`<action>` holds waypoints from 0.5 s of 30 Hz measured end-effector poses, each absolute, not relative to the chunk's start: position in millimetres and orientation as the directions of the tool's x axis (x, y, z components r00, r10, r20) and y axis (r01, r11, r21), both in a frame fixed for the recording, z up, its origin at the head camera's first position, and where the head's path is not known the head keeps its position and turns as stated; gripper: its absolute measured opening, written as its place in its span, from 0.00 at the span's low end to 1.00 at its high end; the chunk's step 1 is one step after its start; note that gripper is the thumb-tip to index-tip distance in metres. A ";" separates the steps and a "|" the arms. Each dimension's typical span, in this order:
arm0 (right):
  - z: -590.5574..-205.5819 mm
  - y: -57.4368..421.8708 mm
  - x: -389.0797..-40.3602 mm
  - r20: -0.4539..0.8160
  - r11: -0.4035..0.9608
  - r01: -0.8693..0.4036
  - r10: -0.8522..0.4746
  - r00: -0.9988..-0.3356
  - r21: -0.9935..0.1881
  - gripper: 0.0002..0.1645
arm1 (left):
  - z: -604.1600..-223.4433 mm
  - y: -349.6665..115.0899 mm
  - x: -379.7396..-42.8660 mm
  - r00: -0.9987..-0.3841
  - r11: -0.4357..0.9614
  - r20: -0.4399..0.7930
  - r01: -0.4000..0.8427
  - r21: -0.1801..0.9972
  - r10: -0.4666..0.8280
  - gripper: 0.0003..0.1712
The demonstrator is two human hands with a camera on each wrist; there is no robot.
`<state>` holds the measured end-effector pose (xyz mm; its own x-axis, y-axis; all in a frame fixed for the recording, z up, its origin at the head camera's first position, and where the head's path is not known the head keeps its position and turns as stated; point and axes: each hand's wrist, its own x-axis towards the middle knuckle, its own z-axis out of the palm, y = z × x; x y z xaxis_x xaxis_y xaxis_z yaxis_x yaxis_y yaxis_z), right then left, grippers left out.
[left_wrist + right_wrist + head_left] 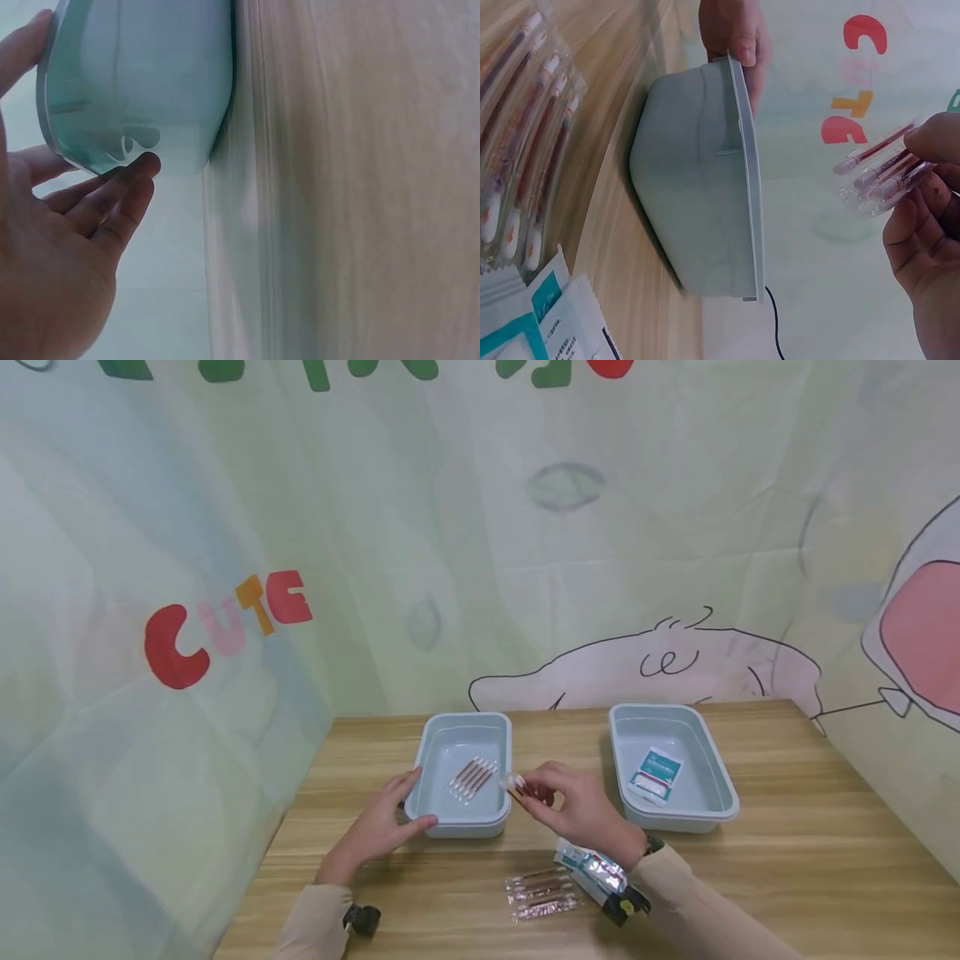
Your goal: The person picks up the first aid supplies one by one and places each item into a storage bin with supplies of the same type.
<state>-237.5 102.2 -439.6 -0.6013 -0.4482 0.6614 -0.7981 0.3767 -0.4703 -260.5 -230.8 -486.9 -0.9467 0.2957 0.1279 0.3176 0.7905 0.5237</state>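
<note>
Swabs look partly sorted: one batch (473, 778) in center tray (468, 829), held pack (514, 785) raised by its right rim, leftover packs (542, 895) lower center on table (427, 910). One sachet (656, 775) in right-side tray (675, 821), sachets outside (592, 870) left over. Right hand (573, 802) pinches held pack, thumb against fingers; left hand (381, 823) spread, unclenched, touching center tray's near-left corner.

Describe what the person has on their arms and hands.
Both arms wear long, pale beige sleeves. The left hand and right hand are ungloved. A small black device sits at the left wrist; the right wrist has a dark band and a black device with a yellow mark.
</note>
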 end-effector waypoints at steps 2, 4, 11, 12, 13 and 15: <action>-438.7 99.8 -239.4 0.664 0.379 -0.797 -0.444 -0.602 -0.469 0.13 | -486.4 -231.0 -260.3 -0.948 0.788 0.129 0.313 0.529 0.291 0.53; -437.8 97.9 -240.4 0.662 0.384 -0.794 -0.440 -0.606 -0.472 0.12 | -485.9 -231.0 -260.2 -0.949 0.788 0.130 0.311 0.531 0.287 0.53; -436.6 94.7 -239.7 0.645 0.395 -0.777 -0.436 -0.628 -0.489 0.12 | -486.8 -231.3 -260.2 -0.946 0.794 0.136 0.322 0.517 0.295 0.53; -436.1 94.1 -239.6 0.646 0.394 -0.778 -0.436 -0.627 -0.489 0.12 | -486.9 -231.4 -260.3 -0.945 0.792 0.138 0.324 0.517 0.296 0.53; -435.8 93.5 -239.7 0.648 0.393 -0.780 -0.436 -0.625 -0.488 0.12 | -486.6 -231.1 -260.1 -0.945 0.790 0.140 0.324 0.520 0.296 0.53; -435.8 92.2 -240.1 0.656 0.388 -0.784 -0.433 -0.619 -0.484 0.13 | -486.4 -230.9 -260.0 -0.945 0.787 0.145 0.325 0.525 0.294 0.53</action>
<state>-240.1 92.2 -435.8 -0.6188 -0.4328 0.6556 -0.7843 0.3877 -0.4843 -260.0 -230.9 -486.4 -0.9449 0.2936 0.1447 0.3248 0.7865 0.5252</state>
